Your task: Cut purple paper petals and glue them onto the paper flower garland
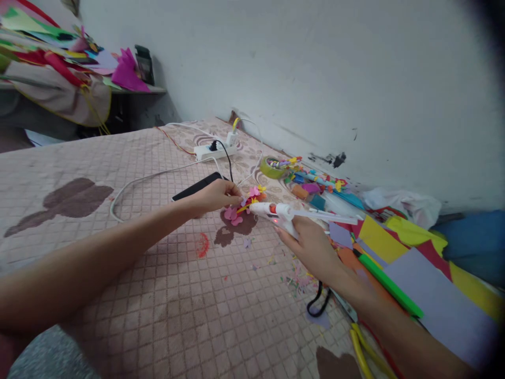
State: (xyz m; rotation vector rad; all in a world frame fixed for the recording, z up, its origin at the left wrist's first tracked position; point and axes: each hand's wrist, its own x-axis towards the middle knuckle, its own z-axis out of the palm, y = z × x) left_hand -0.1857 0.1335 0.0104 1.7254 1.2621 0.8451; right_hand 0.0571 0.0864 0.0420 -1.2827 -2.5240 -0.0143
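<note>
My right hand [310,239] is wrapped round a white hot glue gun [272,209], whose nozzle points left and whose red light shows. A glue stick [325,216] sticks out of the gun's back. The nozzle is right at a small bunch of pink, yellow and lilac paper flowers [235,215]. From the left, my left hand [216,196] is closed in a pinch at the upper edge of these flowers. Exactly which piece its fingertips hold is partly hidden. A black flat device [197,187] lies just behind my left hand.
A white power strip [203,152] with plugs and cables lies at the back of the patterned cloth. Green tape [272,167] and decorated sticks [323,180] lie along the wall. Coloured paper [426,289], a green cutter [390,284] and yellow-handled scissors [359,347] are at right, near paper scraps [298,279].
</note>
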